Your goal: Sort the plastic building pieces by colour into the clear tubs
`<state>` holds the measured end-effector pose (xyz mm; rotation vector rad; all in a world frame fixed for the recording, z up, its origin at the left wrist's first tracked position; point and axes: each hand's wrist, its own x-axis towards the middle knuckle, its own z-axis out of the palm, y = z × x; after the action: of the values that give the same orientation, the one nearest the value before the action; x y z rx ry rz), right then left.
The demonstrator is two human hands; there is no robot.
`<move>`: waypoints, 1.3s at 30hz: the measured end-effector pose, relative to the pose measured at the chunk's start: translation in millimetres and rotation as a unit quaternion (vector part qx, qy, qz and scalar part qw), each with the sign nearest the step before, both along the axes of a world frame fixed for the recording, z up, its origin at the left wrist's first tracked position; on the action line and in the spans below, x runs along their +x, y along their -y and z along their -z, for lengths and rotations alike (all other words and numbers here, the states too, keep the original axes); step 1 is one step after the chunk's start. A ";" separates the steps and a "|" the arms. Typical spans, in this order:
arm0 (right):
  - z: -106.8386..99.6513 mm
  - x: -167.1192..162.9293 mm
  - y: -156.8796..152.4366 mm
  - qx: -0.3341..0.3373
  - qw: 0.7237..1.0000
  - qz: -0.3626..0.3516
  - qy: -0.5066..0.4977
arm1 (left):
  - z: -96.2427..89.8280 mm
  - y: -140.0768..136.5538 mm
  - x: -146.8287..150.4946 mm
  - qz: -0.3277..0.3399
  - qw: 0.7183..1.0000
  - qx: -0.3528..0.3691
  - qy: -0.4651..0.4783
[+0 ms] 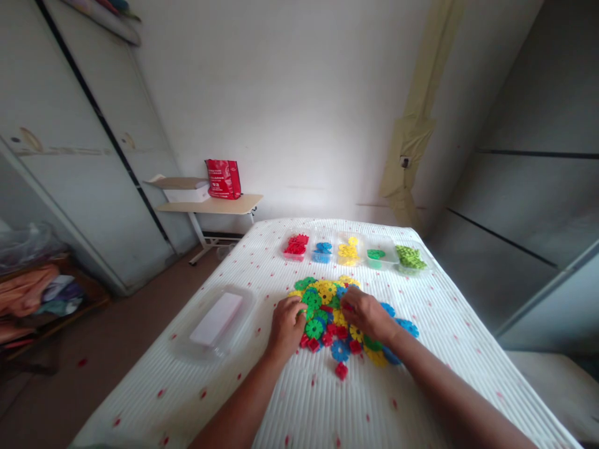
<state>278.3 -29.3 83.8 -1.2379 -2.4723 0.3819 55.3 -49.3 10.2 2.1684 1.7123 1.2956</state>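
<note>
A mixed pile of notched, flower-shaped plastic discs in green, yellow and blue lies before me, with small red plastic pieces (341, 371) among and in front of them. At the pile's left edge is my left hand (284, 324), its fingers curved and the thumb apart, close to a green disc (314, 328). My right hand (369, 315) reaches into the pile from the right with its fingers closed together. A bit of red shows by those fingertips, but what they grip is hidden. Near the right wrist lies a blue disc (408, 327).
Behind the pile, clear containers stand in a row, holding red pieces (296, 244), blue discs (322, 251), yellow discs (347, 251), green discs (375, 254) and light green pieces (410, 257). A clear plastic lid (187, 349) with a white label lies left on the patterned cover (262, 249).
</note>
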 end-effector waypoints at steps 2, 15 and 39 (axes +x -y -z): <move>-6.5 2.8 6.0 -0.011 0.999 -0.039 -0.011 | -0.2 0.1 0.3 -0.001 1.000 0.000 0.000; -3.1 -19.8 23.6 -0.032 0.981 -0.025 0.190 | -1.8 1.4 1.2 -0.005 1.000 -0.016 -0.002; -51.7 -100.3 -126.6 0.095 0.991 0.095 -0.004 | -3.7 4.4 -0.5 -0.027 0.999 -0.018 0.042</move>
<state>178.1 97.4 135.5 -1.3700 -2.2970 0.0981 54.8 -53.7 13.9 2.0314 1.7585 1.3366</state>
